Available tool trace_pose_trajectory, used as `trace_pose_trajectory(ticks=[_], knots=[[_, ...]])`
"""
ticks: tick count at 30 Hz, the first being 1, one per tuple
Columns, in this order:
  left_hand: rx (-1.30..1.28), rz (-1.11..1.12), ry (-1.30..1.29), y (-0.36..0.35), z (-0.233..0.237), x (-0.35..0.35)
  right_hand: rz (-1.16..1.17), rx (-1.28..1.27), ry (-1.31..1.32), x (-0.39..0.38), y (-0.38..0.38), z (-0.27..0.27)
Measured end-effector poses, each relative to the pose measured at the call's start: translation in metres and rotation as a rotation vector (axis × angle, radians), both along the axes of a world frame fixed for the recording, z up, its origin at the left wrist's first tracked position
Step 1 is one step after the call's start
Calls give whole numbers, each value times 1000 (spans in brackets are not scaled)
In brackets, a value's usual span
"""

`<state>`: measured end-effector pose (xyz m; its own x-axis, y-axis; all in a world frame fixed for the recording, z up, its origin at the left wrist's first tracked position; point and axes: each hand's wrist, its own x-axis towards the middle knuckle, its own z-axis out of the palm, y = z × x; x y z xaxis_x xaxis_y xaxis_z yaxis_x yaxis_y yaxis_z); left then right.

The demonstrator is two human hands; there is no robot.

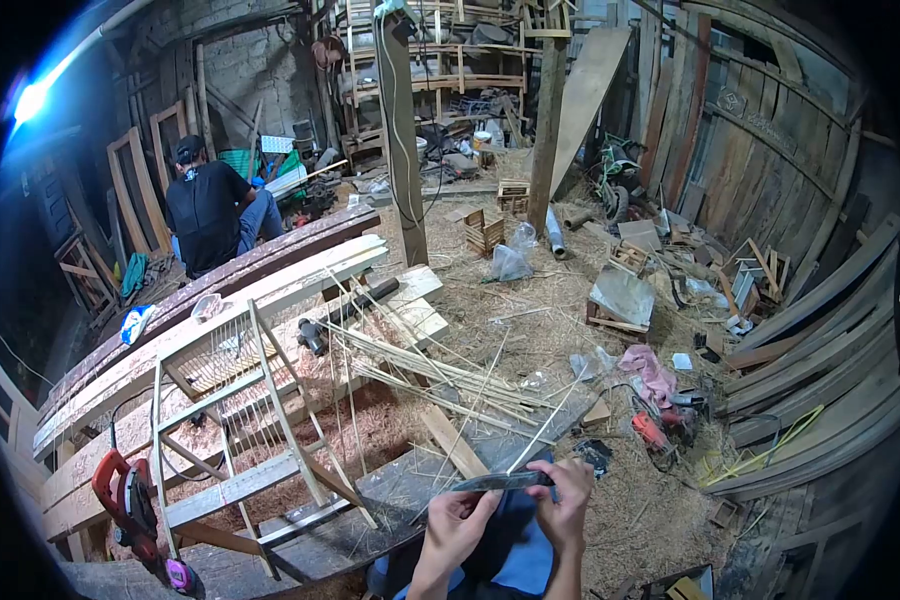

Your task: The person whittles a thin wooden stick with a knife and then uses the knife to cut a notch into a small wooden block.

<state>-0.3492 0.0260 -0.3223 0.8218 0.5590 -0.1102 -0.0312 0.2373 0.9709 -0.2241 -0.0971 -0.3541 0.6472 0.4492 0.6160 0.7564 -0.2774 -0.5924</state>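
Note:
My right hand (568, 492) is closed around the handle end of a dark-bladed knife (500, 482), which lies almost level in front of my lap. A thin pale wooden strip (542, 428) runs from beyond the blade down to my left hand (458, 522), whose thumb and fingers are pinched just under the knife. Its near end is hidden behind blade and fingers. Left of my hands, a wooden frame with thin upright rods (235, 490) leans on the workbench (390, 490). Several more loose strips (440, 370) lie across the bench.
A red power tool (125, 500) and a pink tape measure (178, 574) are at the left. A hammer-like tool (312, 336) lies on the planks. Another person (210, 205) sits at the far left. A red tool (652, 428) and pink cloth (648, 375) lie on the shaving-covered floor, right.

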Motion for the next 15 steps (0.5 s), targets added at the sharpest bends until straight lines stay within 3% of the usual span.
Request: trace_pose_trajectory(ticks=[2,15], knots=[[11,27,-110,-3,-13,5,-30,19,-2,3,-1,-3],[-38,34,-111,-3,-8,5,-49,5,-12,3,2,-5]])
